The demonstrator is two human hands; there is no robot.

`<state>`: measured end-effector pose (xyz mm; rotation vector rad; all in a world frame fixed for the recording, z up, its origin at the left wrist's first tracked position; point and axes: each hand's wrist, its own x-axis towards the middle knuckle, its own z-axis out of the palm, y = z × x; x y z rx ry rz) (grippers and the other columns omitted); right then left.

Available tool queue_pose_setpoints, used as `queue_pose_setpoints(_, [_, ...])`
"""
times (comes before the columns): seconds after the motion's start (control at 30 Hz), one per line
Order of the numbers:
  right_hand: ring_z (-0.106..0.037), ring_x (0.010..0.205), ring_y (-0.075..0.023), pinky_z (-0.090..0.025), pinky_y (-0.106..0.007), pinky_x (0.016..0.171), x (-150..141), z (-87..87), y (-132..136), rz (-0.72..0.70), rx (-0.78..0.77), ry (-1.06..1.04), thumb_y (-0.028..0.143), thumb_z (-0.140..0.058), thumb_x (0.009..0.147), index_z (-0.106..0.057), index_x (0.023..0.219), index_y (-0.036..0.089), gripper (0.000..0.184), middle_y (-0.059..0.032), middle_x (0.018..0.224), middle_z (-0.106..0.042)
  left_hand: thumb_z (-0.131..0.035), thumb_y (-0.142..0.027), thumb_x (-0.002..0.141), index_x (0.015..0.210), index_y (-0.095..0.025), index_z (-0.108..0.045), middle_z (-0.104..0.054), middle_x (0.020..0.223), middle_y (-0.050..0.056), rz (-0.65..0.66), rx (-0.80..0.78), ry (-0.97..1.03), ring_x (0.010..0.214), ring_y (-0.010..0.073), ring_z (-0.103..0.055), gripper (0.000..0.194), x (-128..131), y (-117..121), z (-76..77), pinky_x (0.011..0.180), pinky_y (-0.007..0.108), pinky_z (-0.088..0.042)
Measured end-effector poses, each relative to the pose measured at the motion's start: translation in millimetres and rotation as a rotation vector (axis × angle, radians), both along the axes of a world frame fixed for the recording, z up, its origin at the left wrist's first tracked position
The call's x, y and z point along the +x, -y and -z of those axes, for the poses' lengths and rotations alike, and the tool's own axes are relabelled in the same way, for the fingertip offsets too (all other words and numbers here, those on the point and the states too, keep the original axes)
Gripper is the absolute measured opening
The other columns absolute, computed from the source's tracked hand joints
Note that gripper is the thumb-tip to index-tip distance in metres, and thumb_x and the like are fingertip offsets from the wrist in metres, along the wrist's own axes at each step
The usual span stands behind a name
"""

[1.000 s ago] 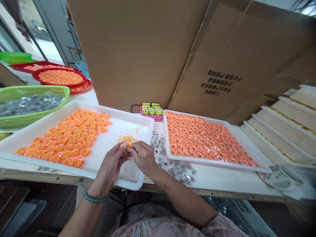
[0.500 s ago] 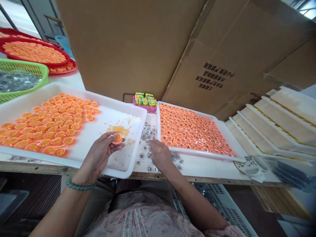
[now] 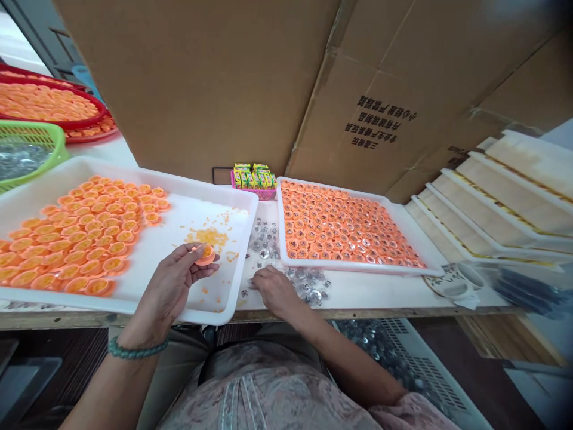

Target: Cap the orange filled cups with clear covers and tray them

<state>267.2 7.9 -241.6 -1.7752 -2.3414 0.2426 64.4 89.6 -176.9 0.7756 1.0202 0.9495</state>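
Note:
My left hand (image 3: 179,272) is closed around a small round orange plastic cup (image 3: 205,255) with yellow inside, held above the white tray's right part. My right hand (image 3: 275,289) rests low over the strip of table between two trays, its fingers pinched together. At its fingertips shows the edge of a small clear disc (image 3: 250,282), partly covered by the fingers. Around this hand lie many loose clear discs (image 3: 311,286) with dark printed pictures. In the left white tray (image 3: 179,304) are many open orange cups (image 3: 92,236) and scattered small yellow pellets (image 3: 210,237).
A white tray (image 3: 358,270) of orange cups topped with printed discs stands at right. Behind are a pink basket (image 3: 267,194) of small yellow-green packets and a tall cardboard sheet (image 3: 201,89). Stacked trays (image 3: 492,203) lean at right; a green basket (image 3: 56,152) and red trays (image 3: 96,113) stand at left.
My right hand has moved left and toward me, among the loose discs. My left hand keeps the orange cup over the tray. The view has turned slightly right.

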Motion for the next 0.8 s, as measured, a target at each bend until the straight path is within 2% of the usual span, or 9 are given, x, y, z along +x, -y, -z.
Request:
queue_pose_setpoints(0.13, [-0.055,0.074,-0.0151,-0.041,-0.025,0.069,2,-6.1,6,0.207,0.067,-0.425,0.022,-0.057,0.085,-0.063,0.076,0.016,0.012,-0.0035,0.076,-0.063,-0.075,-0.029,0.065,0.081,-0.016,-0.064,-0.065,0.08,0.001,0.022,-0.002,0.0,0.073,0.0164,-0.065,0.024,0,0,1.8,0.067,0.025,-0.055])
queue_pose_setpoints(0.17, [-0.056,0.071,-0.0142,-0.041,-0.025,0.067,3,-10.4,7,0.27,0.063,-0.568,0.022,-0.059,0.084,-0.064,0.081,0.017,0.008,-0.0018,0.074,-0.063,-0.075,-0.03,0.065,0.082,-0.016,-0.065,-0.065,0.081,0.001,0.033,0.002,-0.005,0.073,0.016,-0.065,0.025,1,0,2.1,0.068,0.025,-0.054])
queue_pose_setpoints(0.23, [-0.057,0.068,-0.0129,-0.042,-0.024,0.064,3,-20.8,8,0.358,0.021,-0.861,0.022,-0.06,0.081,-0.065,0.095,0.02,0.015,0.0009,0.074,-0.062,-0.075,-0.032,0.065,0.082,-0.015,-0.065,-0.064,0.083,0.001,0.063,0.013,-0.016,0.073,0.0154,-0.064,0.026,1,1,2.5,0.069,0.025,-0.054])
queue_pose_setpoints(0.33, [-0.058,0.072,-0.0127,-0.044,-0.025,0.067,0,-36.5,4,0.364,-0.088,-1.237,0.023,-0.063,0.077,-0.066,0.103,0.023,0.025,0.0016,0.076,-0.062,-0.075,-0.035,0.065,0.083,-0.014,-0.065,-0.064,0.084,0.003,0.105,0.021,-0.024,0.073,0.016,-0.064,0.029,0,2,2.3,0.071,0.026,-0.053])
queue_pose_setpoints(0.47, [-0.057,0.066,-0.0105,-0.047,-0.024,0.065,-12,-49.6,-9,0.299,-0.18,-1.59,0.025,-0.069,0.073,-0.067,0.089,0.022,0.017,0.0017,0.072,-0.061,-0.075,-0.037,0.065,0.084,-0.014,-0.065,-0.064,0.082,0.003,0.12,0.036,-0.021,0.071,0.0163,-0.062,0.032,0,4,0.9,0.07,0.028,-0.051])
queue_pose_setpoints(0.63, [-0.059,0.068,-0.0093,-0.049,-0.024,0.068,-29,-57.4,-19,0.192,-0.278,-1.75,0.024,-0.074,0.07,-0.065,0.102,0.023,0.034,0.0028,0.077,-0.056,-0.071,-0.038,0.068,0.081,-0.015,-0.065,-0.063,0.079,0.003,0.157,0.074,-0.022,0.073,0.0165,-0.06,0.027,1,6,-2.0,0.074,0.03,-0.05])
queue_pose_setpoints(0.8, [-0.06,0.076,-0.0125,-0.048,-0.026,0.074,-37,-62.4,-26,0.159,-0.277,-1.713,0.028,-0.071,0.073,-0.066,0.093,0.02,0.022,-0.0007,0.077,-0.061,-0.072,-0.032,0.066,0.086,-0.017,-0.065,-0.064,0.089,0.004,0.201,0.096,0.043,0.081,0.0178,-0.059,0.026,0,8,-3.3,0.081,0.033,-0.048])
